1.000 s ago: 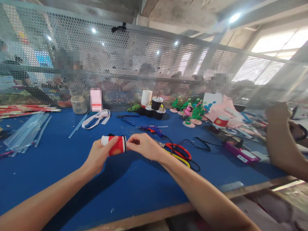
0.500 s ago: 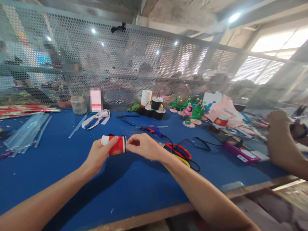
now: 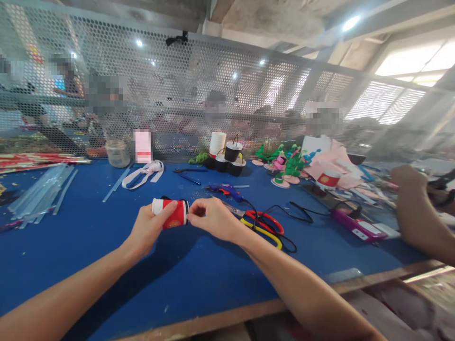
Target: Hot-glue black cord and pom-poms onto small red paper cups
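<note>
- From where I stand, almost nothing has shifted: the paper cup [image 3: 176, 219] stays on its side above the blue bench [image 3: 170, 284], its black-banded end turned toward the right hand [image 3: 217, 219].
- The left hand [image 3: 145, 228] keeps its grip round the cup, thumb across the red part near the gold emblem.
- The right hand's thumb and forefinger come together at the banded end; I can't tell whether they pinch the edge or some thin piece there.
- What has changed is small: over the last half second the right hand has dipped a little, so more of the scissors [image 3: 249, 220] shows, blades and yellow handle both.
- To my eye that means the work is steady and close, all at that banded end, with no new stage begun.
- Beyond the hands lies a blue glue gun [image 3: 232, 192]; behind it stand small black buckets [image 3: 232, 152].
- Over to the right, another person's forearm [image 3: 412, 213] reaches in beside the bench.
</note>
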Action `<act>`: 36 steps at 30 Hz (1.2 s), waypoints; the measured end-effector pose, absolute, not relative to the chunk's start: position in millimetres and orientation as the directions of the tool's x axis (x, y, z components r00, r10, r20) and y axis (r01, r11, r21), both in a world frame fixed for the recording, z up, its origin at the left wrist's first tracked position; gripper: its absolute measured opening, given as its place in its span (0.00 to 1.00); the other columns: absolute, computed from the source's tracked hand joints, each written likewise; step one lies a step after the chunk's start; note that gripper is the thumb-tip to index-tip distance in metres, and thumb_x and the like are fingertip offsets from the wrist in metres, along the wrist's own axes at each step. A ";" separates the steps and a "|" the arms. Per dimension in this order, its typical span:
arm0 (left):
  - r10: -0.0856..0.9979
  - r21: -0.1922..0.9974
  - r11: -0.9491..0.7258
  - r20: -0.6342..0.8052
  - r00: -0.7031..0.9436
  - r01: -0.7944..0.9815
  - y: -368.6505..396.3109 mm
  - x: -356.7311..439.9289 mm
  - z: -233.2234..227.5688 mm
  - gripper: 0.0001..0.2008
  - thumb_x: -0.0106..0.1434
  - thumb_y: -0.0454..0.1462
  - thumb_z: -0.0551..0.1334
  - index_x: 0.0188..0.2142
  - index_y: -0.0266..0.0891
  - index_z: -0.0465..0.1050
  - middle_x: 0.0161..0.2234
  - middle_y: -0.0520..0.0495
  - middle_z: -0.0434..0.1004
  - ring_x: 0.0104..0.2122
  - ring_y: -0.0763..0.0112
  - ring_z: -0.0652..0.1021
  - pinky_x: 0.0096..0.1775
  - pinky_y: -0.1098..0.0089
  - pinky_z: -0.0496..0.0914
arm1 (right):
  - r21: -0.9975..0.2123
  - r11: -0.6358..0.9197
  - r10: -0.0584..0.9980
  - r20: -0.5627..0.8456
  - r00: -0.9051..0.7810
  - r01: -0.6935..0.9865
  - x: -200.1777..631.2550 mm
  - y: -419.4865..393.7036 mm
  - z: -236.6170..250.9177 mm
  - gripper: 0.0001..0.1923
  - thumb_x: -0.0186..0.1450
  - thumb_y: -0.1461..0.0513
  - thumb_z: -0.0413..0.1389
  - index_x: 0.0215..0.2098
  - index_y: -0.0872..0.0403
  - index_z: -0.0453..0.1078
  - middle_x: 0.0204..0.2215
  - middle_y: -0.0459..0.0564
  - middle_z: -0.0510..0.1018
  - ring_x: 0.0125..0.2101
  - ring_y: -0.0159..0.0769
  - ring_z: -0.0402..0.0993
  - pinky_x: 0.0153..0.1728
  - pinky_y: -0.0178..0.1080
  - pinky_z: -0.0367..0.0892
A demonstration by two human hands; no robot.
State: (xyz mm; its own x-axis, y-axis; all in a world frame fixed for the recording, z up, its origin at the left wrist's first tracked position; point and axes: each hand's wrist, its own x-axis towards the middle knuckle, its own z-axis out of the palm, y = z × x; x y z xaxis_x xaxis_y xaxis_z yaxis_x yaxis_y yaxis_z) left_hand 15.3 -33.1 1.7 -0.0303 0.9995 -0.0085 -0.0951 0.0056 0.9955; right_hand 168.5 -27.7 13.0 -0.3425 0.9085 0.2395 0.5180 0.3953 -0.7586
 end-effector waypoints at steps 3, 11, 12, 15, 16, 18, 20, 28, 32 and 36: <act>1.000 0.994 0.017 -0.019 -0.022 -0.105 -32.7 15.2 1.1 0.14 0.43 0.44 0.67 0.19 0.33 0.71 0.15 0.52 0.70 0.17 0.76 0.69 0.22 0.75 0.63 | -0.758 0.391 0.911 0.238 -0.337 0.522 168.9 -27.7 13.2 0.04 0.52 0.67 0.53 0.20 0.57 0.68 0.17 0.42 0.68 0.20 0.25 0.60 0.23 0.30 0.57; 0.995 0.979 0.097 -0.096 0.015 -0.181 -31.0 14.2 1.8 0.13 0.41 0.42 0.68 0.19 0.34 0.70 0.15 0.53 0.71 0.16 0.77 0.68 0.20 0.76 0.62 | -0.794 0.378 0.898 0.188 -0.399 0.476 174.4 -23.6 13.3 0.06 0.54 0.66 0.51 0.24 0.59 0.70 0.19 0.44 0.71 0.21 0.25 0.62 0.22 0.29 0.58; 0.995 0.978 0.104 -0.102 0.020 -0.182 -31.2 14.3 2.2 0.13 0.41 0.42 0.68 0.19 0.34 0.70 0.15 0.53 0.70 0.16 0.77 0.68 0.20 0.76 0.62 | -0.795 0.375 0.898 0.183 -0.400 0.478 174.7 -23.1 13.1 0.05 0.54 0.67 0.51 0.24 0.59 0.69 0.19 0.44 0.71 0.21 0.24 0.62 0.22 0.28 0.57; 0.995 0.979 0.103 -0.100 0.029 -0.175 -31.5 14.2 3.2 0.14 0.41 0.43 0.68 0.19 0.34 0.69 0.15 0.52 0.70 0.16 0.77 0.68 0.19 0.76 0.62 | -0.807 0.366 0.898 0.175 -0.404 0.464 174.8 -22.5 13.4 0.05 0.54 0.67 0.52 0.24 0.59 0.69 0.19 0.43 0.70 0.20 0.24 0.61 0.22 0.28 0.57; 0.995 0.981 0.095 -0.091 0.030 -0.172 -31.5 14.0 3.4 0.14 0.41 0.43 0.68 0.19 0.34 0.69 0.15 0.52 0.70 0.16 0.77 0.68 0.19 0.76 0.62 | -0.819 0.359 0.898 0.172 -0.405 0.448 174.8 -22.5 13.8 0.04 0.53 0.67 0.52 0.24 0.59 0.68 0.19 0.43 0.69 0.20 0.24 0.61 0.22 0.28 0.57; 0.997 0.985 0.069 -0.064 0.036 -0.160 -31.3 13.1 3.6 0.14 0.42 0.43 0.68 0.20 0.34 0.70 0.16 0.52 0.70 0.16 0.77 0.68 0.20 0.76 0.62 | -0.852 0.330 0.899 0.153 -0.410 0.407 175.5 -22.6 15.6 0.03 0.53 0.67 0.52 0.23 0.58 0.68 0.19 0.42 0.69 0.20 0.23 0.60 0.22 0.28 0.56; 0.998 0.989 0.046 -0.039 0.057 -0.140 -31.3 12.2 4.2 0.13 0.43 0.43 0.67 0.21 0.34 0.71 0.17 0.52 0.72 0.17 0.77 0.69 0.21 0.76 0.64 | -0.883 0.293 0.895 0.119 -0.430 0.367 177.1 -22.6 18.7 0.03 0.52 0.67 0.53 0.22 0.58 0.67 0.18 0.41 0.68 0.20 0.24 0.61 0.22 0.28 0.57; 0.991 0.994 -0.103 0.101 0.093 0.021 -37.5 17.9 18.7 0.10 0.44 0.42 0.65 0.21 0.35 0.74 0.17 0.52 0.73 0.17 0.77 0.68 0.22 0.76 0.64 | -0.977 0.094 0.873 -0.012 -0.488 0.193 188.7 -21.3 34.4 0.03 0.54 0.65 0.53 0.23 0.57 0.67 0.20 0.43 0.73 0.23 0.26 0.67 0.28 0.31 0.61; 0.962 0.959 -0.249 0.229 0.148 0.132 -40.4 21.9 25.5 0.07 0.44 0.39 0.64 0.19 0.36 0.73 0.13 0.55 0.66 0.15 0.79 0.64 0.19 0.76 0.61 | -0.998 -0.061 0.929 -0.063 -0.366 0.019 189.7 -19.1 30.8 0.11 0.58 0.62 0.51 0.19 0.57 0.65 0.17 0.43 0.72 0.20 0.25 0.67 0.25 0.31 0.59; 0.924 0.903 -0.362 0.315 0.217 0.231 -40.7 22.0 27.1 0.07 0.43 0.38 0.64 0.16 0.36 0.72 0.13 0.55 0.65 0.15 0.79 0.62 0.19 0.76 0.60 | -0.985 -0.114 0.944 -0.067 -0.323 -0.129 187.6 -17.4 23.0 0.10 0.55 0.62 0.52 0.17 0.57 0.63 0.14 0.41 0.70 0.17 0.24 0.64 0.23 0.30 0.57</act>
State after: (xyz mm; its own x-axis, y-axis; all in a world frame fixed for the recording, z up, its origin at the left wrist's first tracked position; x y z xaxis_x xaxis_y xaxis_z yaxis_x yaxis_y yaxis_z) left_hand 22.0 -40.7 27.1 0.2170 0.9240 0.3147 0.2312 -0.3619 0.9031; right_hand 187.6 -17.4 23.0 -0.3226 0.9442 -0.0670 -0.1288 -0.1140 -0.9851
